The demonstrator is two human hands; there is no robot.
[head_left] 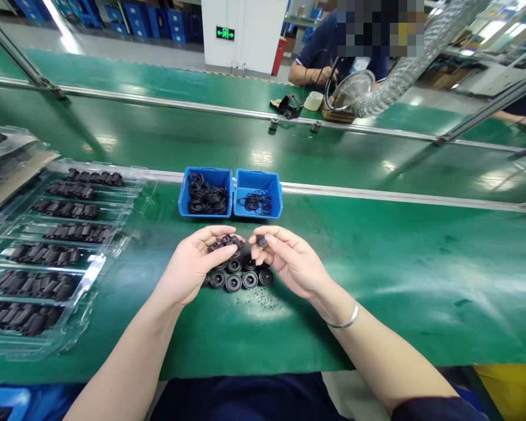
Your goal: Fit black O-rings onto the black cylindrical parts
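In the head view my left hand [197, 257] is closed around several small black parts [230, 241], which show between thumb and fingers. Close beside it, my right hand [289, 254] pinches one small black part [261, 240] between thumb and fingertips. Under and just in front of both hands, several round black ring-shaped pieces [234, 283] stand in rows on the green table [315, 351]. Some of these pieces are hidden by my fingers. Tiny dark specks lie on the table near them.
Two blue bins [258, 215] hold black rubber-like rings or cords. On the left, a clear plastic tray [90, 275] carries rows of black parts, with more stacked trays [9, 158] behind. Across a metal rail [158, 104], a person works near a flexible duct [429, 58].
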